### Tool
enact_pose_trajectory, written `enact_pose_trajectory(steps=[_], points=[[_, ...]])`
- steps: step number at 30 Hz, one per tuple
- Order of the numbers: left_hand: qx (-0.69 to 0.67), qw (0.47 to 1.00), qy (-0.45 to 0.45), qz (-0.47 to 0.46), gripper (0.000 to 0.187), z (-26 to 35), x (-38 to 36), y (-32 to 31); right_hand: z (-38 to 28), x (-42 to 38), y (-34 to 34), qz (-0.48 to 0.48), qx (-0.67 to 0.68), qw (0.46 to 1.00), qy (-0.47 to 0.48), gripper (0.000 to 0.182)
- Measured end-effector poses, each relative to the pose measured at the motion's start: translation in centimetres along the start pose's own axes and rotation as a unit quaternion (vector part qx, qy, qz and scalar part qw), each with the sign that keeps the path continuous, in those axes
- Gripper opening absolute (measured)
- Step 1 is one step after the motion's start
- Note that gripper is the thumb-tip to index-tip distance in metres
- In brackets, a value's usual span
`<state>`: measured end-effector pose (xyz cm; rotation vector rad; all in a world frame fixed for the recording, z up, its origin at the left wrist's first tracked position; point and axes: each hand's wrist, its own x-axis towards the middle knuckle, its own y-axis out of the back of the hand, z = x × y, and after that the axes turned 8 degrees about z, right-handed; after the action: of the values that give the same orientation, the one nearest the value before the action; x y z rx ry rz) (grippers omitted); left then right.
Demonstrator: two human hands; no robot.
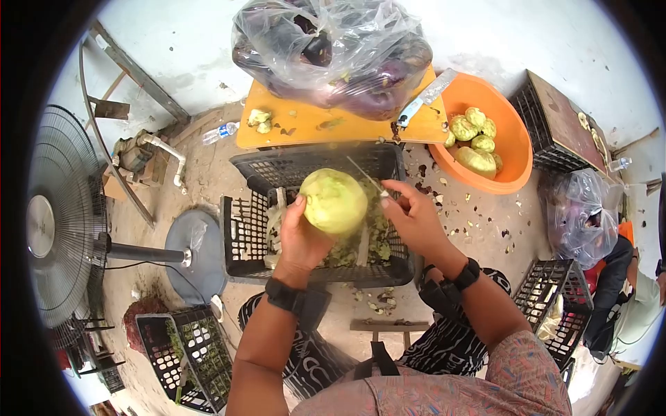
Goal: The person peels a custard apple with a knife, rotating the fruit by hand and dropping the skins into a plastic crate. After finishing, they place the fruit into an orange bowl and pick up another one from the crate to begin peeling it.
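Observation:
In the middle of the head view, my left hand point(305, 239) grips a large, round, pale-green vegetable point(334, 201) from its left and lower side. My right hand point(416, 216) is closed around the handle of a thin-bladed knife point(366, 175). The blade points up and to the left, apart from the vegetable's right side. Beneath both hands stands a black plastic crate point(239, 232) with green trimmings and pale strips inside. Part of the crate's contents is hidden by my hands and the vegetable.
Behind the crate, a yellow table point(312, 128) bears a clear bag point(333, 55) of purple vegetables and a cleaver point(429, 96). An orange tub point(517, 156) holds several pale-green vegetables. A fan point(62, 215) stands left; another crate point(555, 305) and a person's sleeve point(642, 305) are right.

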<state>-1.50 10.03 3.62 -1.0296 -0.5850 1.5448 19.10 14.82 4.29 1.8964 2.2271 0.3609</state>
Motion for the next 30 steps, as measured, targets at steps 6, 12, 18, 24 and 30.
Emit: enact_pose_trajectory(steps=[6,12,18,24,30], points=[[0.059,0.997,-0.052,0.004,0.062,-1.1,0.4,0.1,0.8,-0.2,-1.0,-0.013,0.031,0.999,-0.006,0.035],[0.135,0.989,-0.049,-0.033,0.068,-1.7,0.3,-0.2,0.9,-0.3,-1.6,0.006,0.011,1.000,0.000,0.032],[0.084,0.996,0.012,-0.038,0.073,-1.6,-0.3,-1.4,1.0,-0.2,-1.4,0.045,-0.012,0.996,0.081,0.033],[-0.005,0.999,0.028,-0.034,0.072,-1.1,0.0,-1.1,-1.4,-0.4,-1.1,0.087,-0.064,0.955,0.275,0.032],[0.052,0.997,-0.054,-0.006,0.068,-0.2,0.4,-0.1,-2.6,-1.9,-0.1,0.031,-0.174,0.911,0.371,0.035]])
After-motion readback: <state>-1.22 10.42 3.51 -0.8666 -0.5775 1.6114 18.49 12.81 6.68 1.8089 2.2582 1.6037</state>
